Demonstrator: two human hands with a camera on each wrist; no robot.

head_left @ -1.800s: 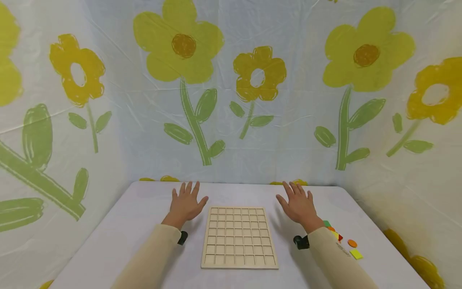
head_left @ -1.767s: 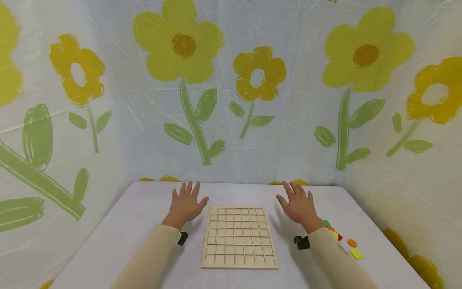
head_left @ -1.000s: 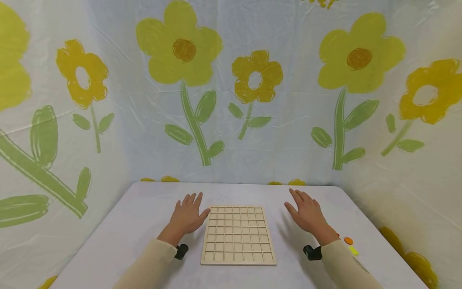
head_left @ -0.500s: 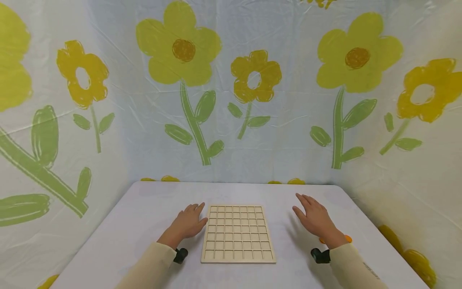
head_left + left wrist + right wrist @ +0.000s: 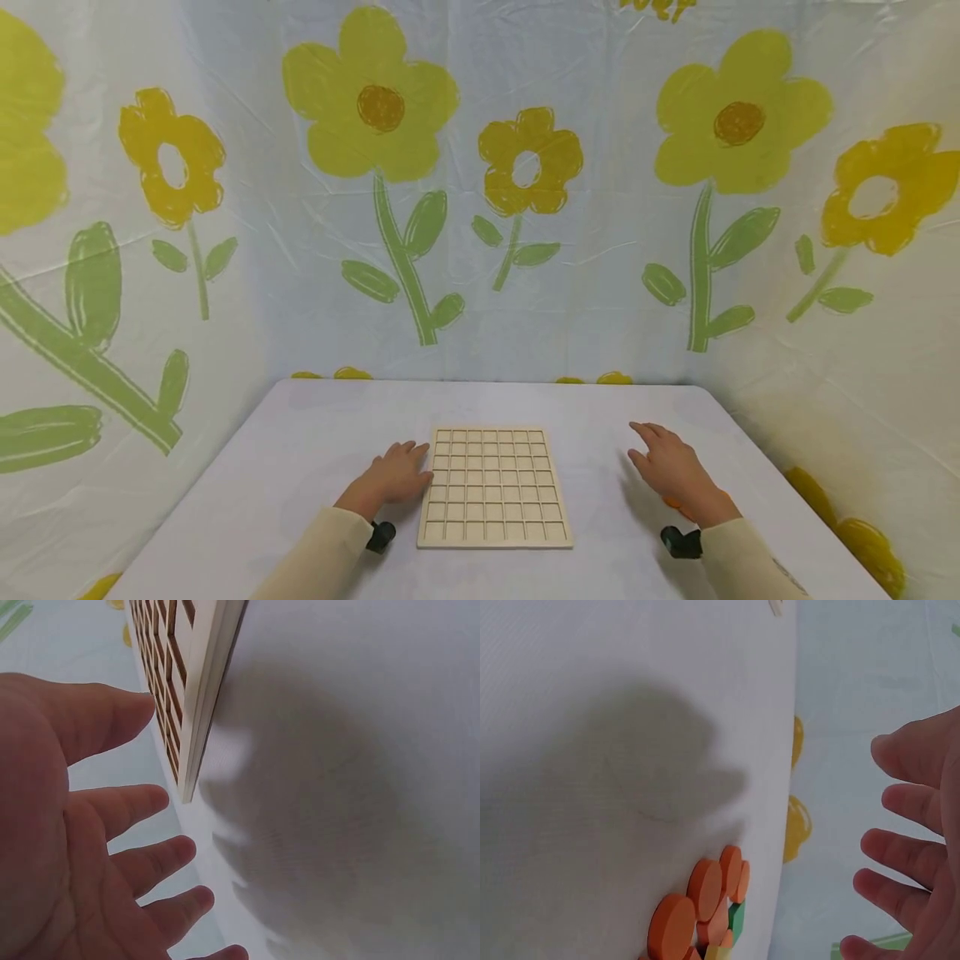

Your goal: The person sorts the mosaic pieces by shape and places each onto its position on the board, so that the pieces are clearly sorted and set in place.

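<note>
With a rightward drift, your relaxed left hand point(image 5: 393, 478) could nudge the lower-centre board point(image 5: 495, 492); lowered, your relaxed right hand point(image 5: 671, 468) could scatter the discs point(image 5: 705, 890).

Pale rectangular wooden grid board point(image 5: 495, 487): matt, smooth, unpainted look. Orange round discs point(image 5: 671, 928): smooth, matt; painted wood or plastic, can't tell. White cloth-look bench point(image 5: 315, 433): matt, faint fine weave. White flower-printed backdrop sheet point(image 5: 600, 275): creased, slight sheen. Cream sleeves point(image 5: 318, 554): matt cloth. Black wrist units point(image 5: 381, 536): plastic-looking.
</note>
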